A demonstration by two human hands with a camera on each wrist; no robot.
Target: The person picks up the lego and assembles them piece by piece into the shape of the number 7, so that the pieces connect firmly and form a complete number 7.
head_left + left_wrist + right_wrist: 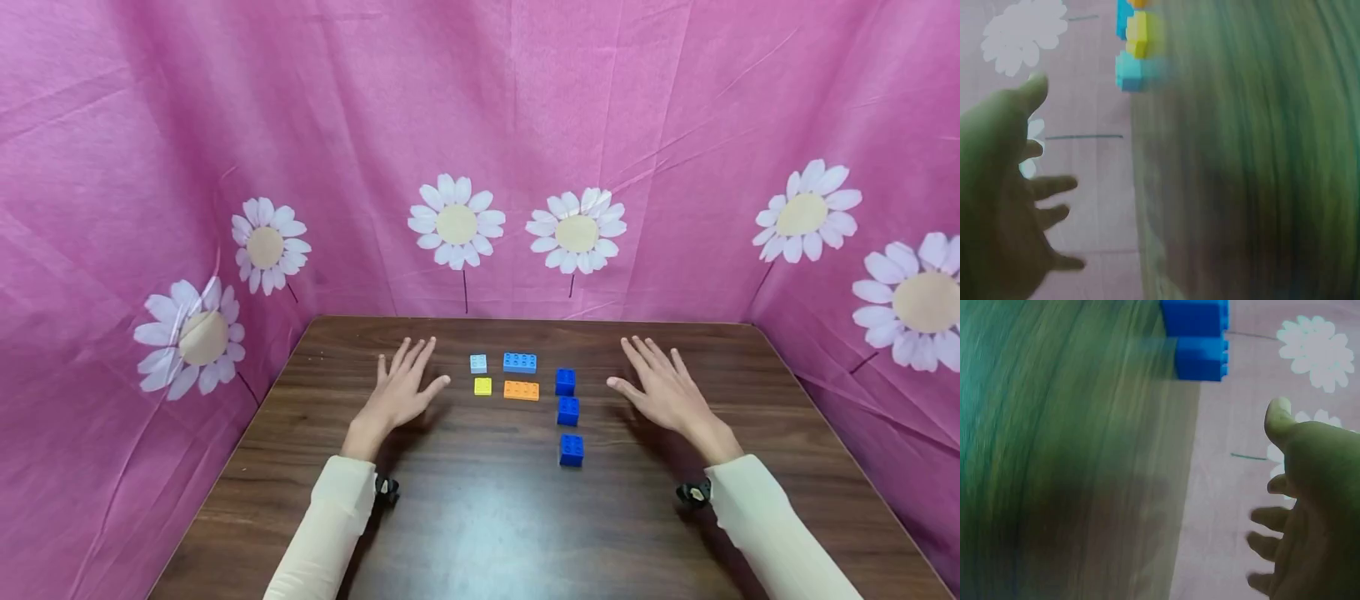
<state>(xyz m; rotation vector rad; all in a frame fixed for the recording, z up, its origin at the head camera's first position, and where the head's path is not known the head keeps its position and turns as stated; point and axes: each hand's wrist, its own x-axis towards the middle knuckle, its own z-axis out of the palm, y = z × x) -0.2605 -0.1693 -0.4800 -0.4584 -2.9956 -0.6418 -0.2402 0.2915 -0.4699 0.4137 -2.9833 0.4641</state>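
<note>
My left hand (pixel 399 390), fingers spread and holding nothing, is at the left of the building bricks. On the other side my right hand (pixel 663 392) is likewise spread and bare. Nearest the left hand are a small light blue brick (pixel 478 364) and a small yellow brick (pixel 483 387). Beside them lie a longer blue brick (pixel 520 362) and a longer orange brick (pixel 521 391). Closest to the right hand, a column of dark blue bricks runs toward me: a far one (pixel 566 382), a middle one (pixel 567 412) and a near one (pixel 571 451). Both hands are apart from the bricks.
The bricks stand on a dark wooden table (pixel 480 517). Behind it and at both sides hangs a pink cloth (pixel 360 150) with large white daisies. A dark wrist strap (pixel 387 490) shows at the left sleeve, another strap (pixel 693 493) at the right.
</note>
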